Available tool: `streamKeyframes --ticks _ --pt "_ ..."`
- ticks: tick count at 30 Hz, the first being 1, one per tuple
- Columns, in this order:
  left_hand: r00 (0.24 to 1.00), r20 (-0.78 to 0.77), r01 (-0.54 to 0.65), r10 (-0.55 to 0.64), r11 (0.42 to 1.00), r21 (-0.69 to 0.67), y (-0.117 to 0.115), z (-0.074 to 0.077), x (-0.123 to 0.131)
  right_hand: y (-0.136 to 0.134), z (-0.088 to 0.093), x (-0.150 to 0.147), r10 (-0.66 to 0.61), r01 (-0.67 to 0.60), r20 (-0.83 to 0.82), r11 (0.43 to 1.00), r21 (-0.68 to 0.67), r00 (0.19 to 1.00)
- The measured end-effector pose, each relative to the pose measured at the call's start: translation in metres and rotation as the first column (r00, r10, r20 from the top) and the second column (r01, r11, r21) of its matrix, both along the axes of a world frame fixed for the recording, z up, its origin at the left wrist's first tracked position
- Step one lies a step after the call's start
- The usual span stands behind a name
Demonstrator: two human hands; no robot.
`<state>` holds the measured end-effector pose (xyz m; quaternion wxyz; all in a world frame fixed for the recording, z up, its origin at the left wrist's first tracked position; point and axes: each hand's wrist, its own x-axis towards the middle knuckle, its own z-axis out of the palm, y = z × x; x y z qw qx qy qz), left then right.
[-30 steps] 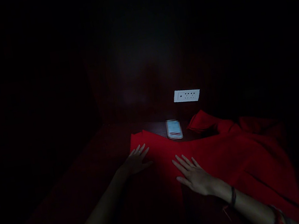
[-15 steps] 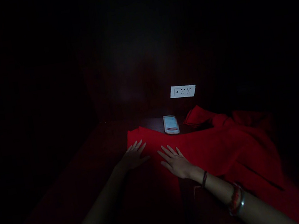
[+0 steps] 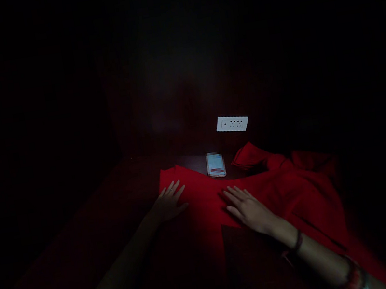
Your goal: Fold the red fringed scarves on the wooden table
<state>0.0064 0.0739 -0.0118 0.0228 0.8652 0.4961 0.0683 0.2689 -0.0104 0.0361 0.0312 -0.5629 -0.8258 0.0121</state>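
A red cloth or garment (image 3: pixel 202 201) is spread over the dark table, its kind unclear in the dim light. Flat on its left part lies my left hand (image 3: pixel 170 202), fingers spread, a ring on one of them. My right hand (image 3: pixel 249 209) is over the middle of the cloth with its fingers stretched out; whether it presses on the fabric I cannot tell. To the right the cloth is bunched in folds. Neither hand grips anything.
Beyond the cloth a phone (image 3: pixel 216 165) with a lit screen lies on the dark wooden table (image 3: pixel 113 196). A white socket panel (image 3: pixel 232 123) is set in the wall behind. The surroundings are mostly black.
My right hand has moved right across the cloth, away from my left hand, which stays on the left part. The view has shifted slightly.
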Motion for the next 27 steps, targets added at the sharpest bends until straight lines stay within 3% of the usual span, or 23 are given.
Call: streamKeyframes --ticks 2,5,9,13,15,18,23,27 --pt "1.0 -0.011 0.007 -0.007 1.0 0.007 0.0 -0.002 0.0 0.008 -0.009 -0.031 0.119 -0.127 -0.087 0.987 -0.099 0.989" --pt "0.999 -0.032 0.001 -0.002 1.0 -0.016 0.001 -0.003 -0.001 0.009 -0.025 -0.053 0.159 -0.172 -0.112 0.977 -0.127 0.981" --pt "0.999 -0.038 -0.015 0.014 0.999 -0.029 0.001 -0.001 -0.001 -0.009 -0.03 -0.029 0.151 -0.162 -0.076 0.97 -0.182 0.986" --pt "0.999 -0.026 -0.02 0.02 1.0 -0.007 -0.003 0.003 0.004 -0.02 -0.016 -0.008 0.072 -0.079 -0.042 0.976 -0.203 0.997" --pt "0.998 -0.002 0.065 -0.065 0.997 0.031 -0.006 0.004 0.009 -0.015 -0.01 -0.015 0.034 -0.043 -0.057 0.986 -0.161 0.998" --pt "0.983 0.001 0.185 -0.185 0.982 0.029 -0.008 0.004 0.014 -0.003 -0.011 -0.039 0.085 -0.088 -0.08 0.996 -0.029 0.993" --pt "0.99 -0.026 0.138 -0.139 0.99 -0.033 -0.006 0.005 0.01 -0.002 -0.029 -0.055 0.148 -0.152 0.039 0.977 0.152 0.988" --pt "0.993 0.005 0.115 -0.115 0.993 0.008 0.0 0.006 0.004 -0.011 -0.023 -0.045 0.263 -0.304 0.221 0.936 0.178 0.939"
